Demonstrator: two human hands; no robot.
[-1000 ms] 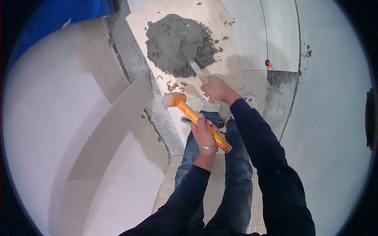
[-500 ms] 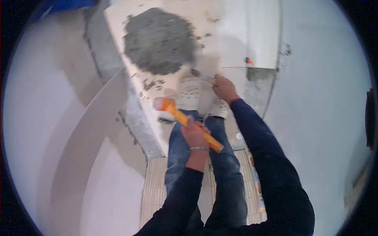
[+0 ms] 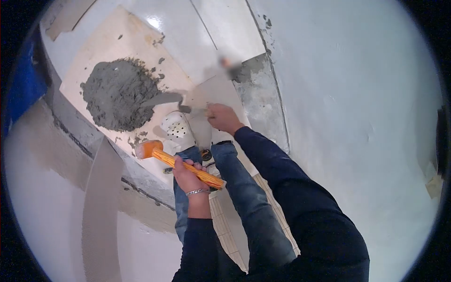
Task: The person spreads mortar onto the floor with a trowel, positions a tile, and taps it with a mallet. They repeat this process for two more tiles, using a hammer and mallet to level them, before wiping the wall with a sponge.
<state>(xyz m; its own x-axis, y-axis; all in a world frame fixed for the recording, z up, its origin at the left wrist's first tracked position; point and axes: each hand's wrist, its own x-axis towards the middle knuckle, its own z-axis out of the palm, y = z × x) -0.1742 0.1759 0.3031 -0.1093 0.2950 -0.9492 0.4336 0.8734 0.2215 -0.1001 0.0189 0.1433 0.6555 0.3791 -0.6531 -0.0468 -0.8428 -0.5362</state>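
Note:
My left hand (image 3: 187, 177) is wrapped round the yellow-orange handle of a mallet (image 3: 151, 149), whose orange head with a pale face points left. My right hand (image 3: 224, 118) grips the handle of a trowel (image 3: 162, 99). The trowel's grey blade reaches left to the edge of a mound of grey mortar (image 3: 115, 91), and its tip cannot be told apart from the mortar. Under the mound lies a pale tan board (image 3: 77, 80) with crumbs of mortar scattered on it. A white clog (image 3: 176, 129) with holes stands just below the blade.
Glossy white tiles (image 3: 230, 23) lie beyond the board, with a small blurred orange-and-dark item (image 3: 226, 62) at their edge. Bare grey concrete (image 3: 263, 103) runs beside the white wall (image 3: 357, 122) at right. Blue sheeting (image 3: 26, 84) is at far left.
The view has turned, so the mound now appears lower and further left. The trowel blade, blurred before, now shows at the mound's right edge. Both hands keep their tools.

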